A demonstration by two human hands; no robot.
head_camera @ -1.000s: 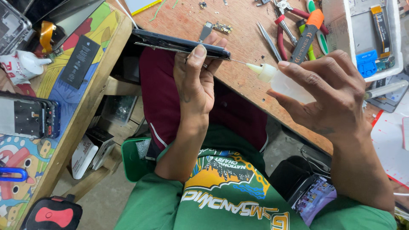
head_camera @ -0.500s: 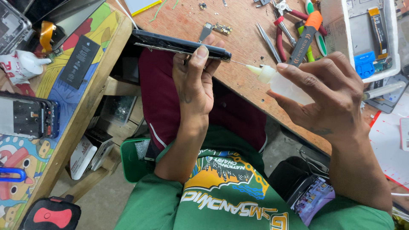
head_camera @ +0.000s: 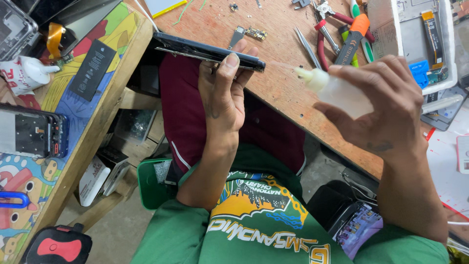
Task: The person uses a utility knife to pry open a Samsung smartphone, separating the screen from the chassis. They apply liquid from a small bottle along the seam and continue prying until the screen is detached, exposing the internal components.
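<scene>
You sit at a worn wooden table [head_camera: 273, 93] that runs across the upper half of the frame, your green printed shirt [head_camera: 254, 220] filling the bottom centre. A second, brightly painted table [head_camera: 44, 161] runs down the left edge.

Your left hand [head_camera: 222, 98], in the upper centre, holds a dark phone [head_camera: 205, 49] edge-on, thumb and fingers closed around its lower rim. The phone sits just above the table's near edge, tilted slightly down to the right.

Your right hand [head_camera: 376, 105], at centre right, wraps around a small translucent squeeze bottle [head_camera: 332, 88], its fingers curled tight over the body. The bottle's thin nozzle points left at the phone's right end.

Compared with a second ago, little has moved: the phone keeps the same tilt and the same grip. The nozzle tip has closed in on the phone's corner and now lies just beside it, though you cannot tell whether it touches. The squeeze bottle looks lined up on the seam at that corner.

Smaller things lie beyond: red-handled pliers [head_camera: 327, 29] and tweezers [head_camera: 308, 46] at upper centre right, a white parts tray [head_camera: 391, 29] at upper right, a flat black battery [head_camera: 93, 71] at upper left.
</scene>
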